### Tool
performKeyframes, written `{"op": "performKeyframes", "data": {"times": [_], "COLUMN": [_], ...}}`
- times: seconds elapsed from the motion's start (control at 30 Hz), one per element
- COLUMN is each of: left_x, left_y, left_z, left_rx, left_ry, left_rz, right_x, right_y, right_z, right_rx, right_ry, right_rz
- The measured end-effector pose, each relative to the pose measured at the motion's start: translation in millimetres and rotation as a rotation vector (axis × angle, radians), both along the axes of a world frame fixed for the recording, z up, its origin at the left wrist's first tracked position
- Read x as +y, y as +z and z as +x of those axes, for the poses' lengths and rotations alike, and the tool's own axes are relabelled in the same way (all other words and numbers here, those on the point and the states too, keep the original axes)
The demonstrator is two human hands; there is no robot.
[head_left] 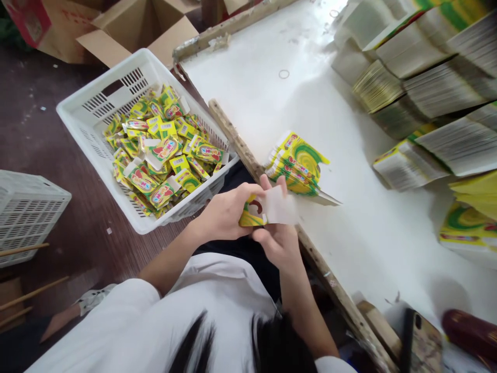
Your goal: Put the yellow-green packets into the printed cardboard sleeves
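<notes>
My left hand (227, 212) is closed around a small yellow and green cardboard box (253, 219), just off the table's edge. A white flap, smeared by motion, sticks out of the box to the right. My right hand (282, 245) grips the same box at its flap end, with the thumb below and fingertips showing above the flap. Beyond my fingers, a stack of flattened yellow and green cartons (298, 161) lies on the white table.
To the left, a white plastic basket (145, 226) holds many small yellow boxes. Bundled cartons (430, 85) are piled at the right of the white table (349, 248). A phone (423, 339) lies near the front edge. An open cardboard box (134, 28) stands behind the basket.
</notes>
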State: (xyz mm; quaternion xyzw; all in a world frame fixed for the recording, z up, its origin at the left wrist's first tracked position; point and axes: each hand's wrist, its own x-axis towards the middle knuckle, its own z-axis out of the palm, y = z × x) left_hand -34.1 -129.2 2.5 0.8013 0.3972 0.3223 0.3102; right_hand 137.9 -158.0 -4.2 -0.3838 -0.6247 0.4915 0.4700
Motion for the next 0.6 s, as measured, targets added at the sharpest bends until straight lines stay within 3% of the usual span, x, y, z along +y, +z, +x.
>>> {"op": "performKeyframes", "data": {"times": [0.07,0.13,0.23,0.3,0.47,0.6], "left_x": [2.0,3.3,3.9,3.9,6.9,10.1], "left_y": [-3.3,-7.4,-11.4,-10.6,3.9,15.1], "left_z": [1.1,3.3,5.5,5.8,9.6,17.3], "left_rx": [-0.025,-0.059,-0.132,-0.299,-1.018,-1.288], "left_ry": [0.022,0.125,0.395,0.486,0.525,0.664], "left_rz": [0.005,0.066,0.152,0.07,-0.365,-0.486], "right_x": [-0.2,1.4,5.5,7.5,5.9,2.5], "right_y": [4.8,9.0,10.2,7.7,0.2,1.2], "right_z": [0.3,0.4,1.8,3.3,5.2,5.6], "right_rx": [-0.21,-0.316,-0.234,-0.165,-0.281,-0.331], "right_ry": [-0.021,-0.085,-0.281,-0.364,-0.234,-0.129], "right_rz": [0.159,0.244,0.202,0.152,0.193,0.259]}}
